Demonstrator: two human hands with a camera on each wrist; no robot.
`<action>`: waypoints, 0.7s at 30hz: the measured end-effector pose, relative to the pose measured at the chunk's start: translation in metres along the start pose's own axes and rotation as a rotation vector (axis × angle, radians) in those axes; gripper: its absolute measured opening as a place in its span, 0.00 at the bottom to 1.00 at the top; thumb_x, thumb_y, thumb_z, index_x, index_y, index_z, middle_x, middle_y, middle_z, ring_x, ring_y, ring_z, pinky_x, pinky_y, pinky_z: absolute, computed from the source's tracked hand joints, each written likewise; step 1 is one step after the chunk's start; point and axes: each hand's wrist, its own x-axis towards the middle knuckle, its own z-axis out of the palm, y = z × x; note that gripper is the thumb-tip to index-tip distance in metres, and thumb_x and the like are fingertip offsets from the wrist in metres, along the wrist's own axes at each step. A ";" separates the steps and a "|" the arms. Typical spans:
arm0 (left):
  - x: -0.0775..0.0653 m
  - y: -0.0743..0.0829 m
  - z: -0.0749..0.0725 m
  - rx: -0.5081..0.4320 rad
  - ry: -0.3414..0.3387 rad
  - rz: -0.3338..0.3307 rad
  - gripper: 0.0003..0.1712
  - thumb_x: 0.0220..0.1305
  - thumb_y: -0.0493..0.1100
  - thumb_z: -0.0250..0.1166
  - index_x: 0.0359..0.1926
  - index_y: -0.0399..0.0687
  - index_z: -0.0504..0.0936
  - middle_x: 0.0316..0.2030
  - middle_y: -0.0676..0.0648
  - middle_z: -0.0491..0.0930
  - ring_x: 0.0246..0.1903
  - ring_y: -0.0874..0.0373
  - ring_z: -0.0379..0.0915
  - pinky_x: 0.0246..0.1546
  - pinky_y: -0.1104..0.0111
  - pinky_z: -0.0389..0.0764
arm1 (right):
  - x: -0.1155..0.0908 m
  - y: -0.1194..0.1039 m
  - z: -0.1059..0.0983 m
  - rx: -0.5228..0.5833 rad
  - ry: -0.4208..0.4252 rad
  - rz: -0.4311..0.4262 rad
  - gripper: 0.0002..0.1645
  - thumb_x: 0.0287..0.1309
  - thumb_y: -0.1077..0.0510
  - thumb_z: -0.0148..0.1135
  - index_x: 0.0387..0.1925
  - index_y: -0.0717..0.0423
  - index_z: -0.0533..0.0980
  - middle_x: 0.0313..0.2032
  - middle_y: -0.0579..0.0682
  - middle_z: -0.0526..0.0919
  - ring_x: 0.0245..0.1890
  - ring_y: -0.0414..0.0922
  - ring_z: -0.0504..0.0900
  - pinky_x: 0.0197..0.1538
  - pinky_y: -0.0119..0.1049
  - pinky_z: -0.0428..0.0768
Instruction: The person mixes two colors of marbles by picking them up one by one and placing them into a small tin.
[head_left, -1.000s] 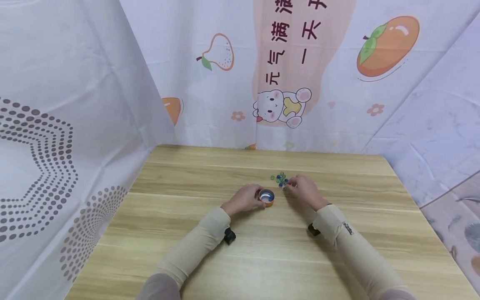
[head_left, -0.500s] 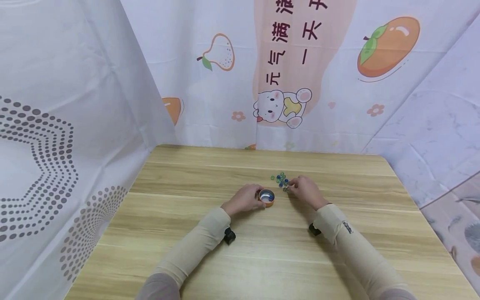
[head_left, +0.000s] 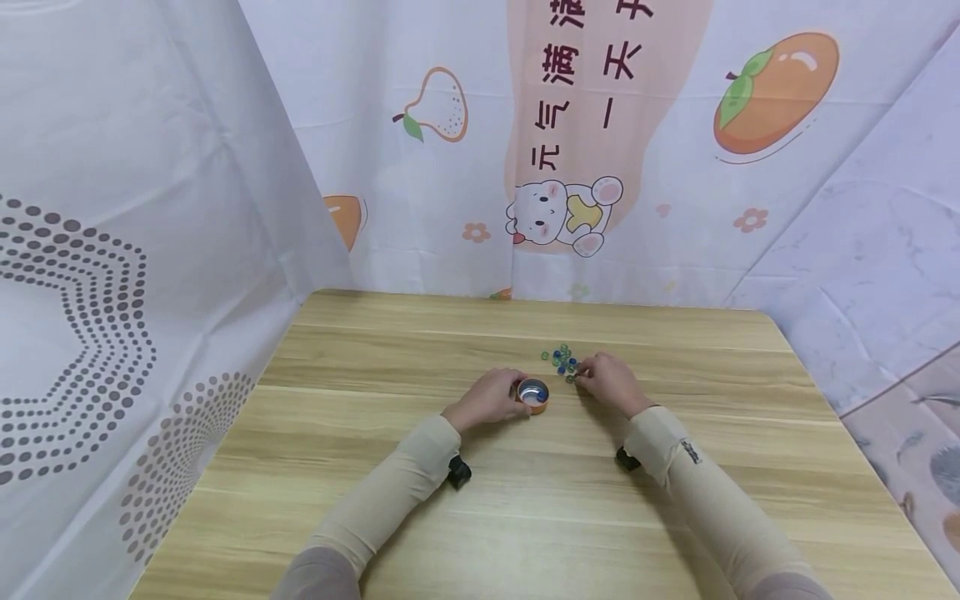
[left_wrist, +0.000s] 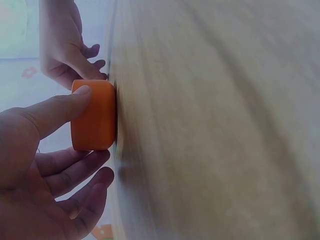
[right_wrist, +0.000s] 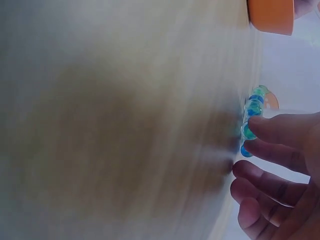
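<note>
My left hand [head_left: 491,397] grips a small round orange cup [head_left: 533,407] that stands upright on the table, thumb on one side and fingers on the other. Its inside is silvery, with something small and blue at the bottom. In the left wrist view the cup [left_wrist: 95,122] shows its plain orange wall. To its right, my right hand [head_left: 611,383] is at the near edge of a loose cluster of green and blue glass marbles [head_left: 562,360]. The right wrist view shows thumb and forefinger pinching a green marble [right_wrist: 248,131]; the other fingers are bent loosely.
A wood-grain table [head_left: 510,525] carries everything. Behind it hangs a white printed curtain [head_left: 450,192], with another dotted sheet [head_left: 172,275] along the left side. One green marble [head_left: 545,356] lies slightly apart, left of the cluster.
The right hand's fingertips have shifted slightly toward the near side of the marbles, uncovering a marble there. The left hand and the cup have stayed in place.
</note>
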 end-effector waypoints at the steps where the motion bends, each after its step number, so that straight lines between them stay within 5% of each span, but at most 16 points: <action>1: 0.000 0.000 0.000 0.000 0.000 0.001 0.33 0.48 0.54 0.69 0.54 0.48 0.72 0.46 0.51 0.78 0.46 0.59 0.72 0.50 0.66 0.72 | 0.000 0.000 0.000 0.001 -0.003 0.002 0.11 0.51 0.55 0.62 0.34 0.56 0.81 0.30 0.53 0.79 0.30 0.45 0.76 0.33 0.39 0.74; 21: 0.000 0.001 -0.001 -0.009 -0.002 -0.004 0.32 0.48 0.54 0.69 0.54 0.48 0.73 0.46 0.51 0.77 0.46 0.59 0.72 0.49 0.65 0.72 | 0.005 0.002 -0.003 0.022 -0.020 0.032 0.11 0.52 0.55 0.61 0.36 0.56 0.81 0.33 0.54 0.80 0.30 0.45 0.76 0.31 0.35 0.74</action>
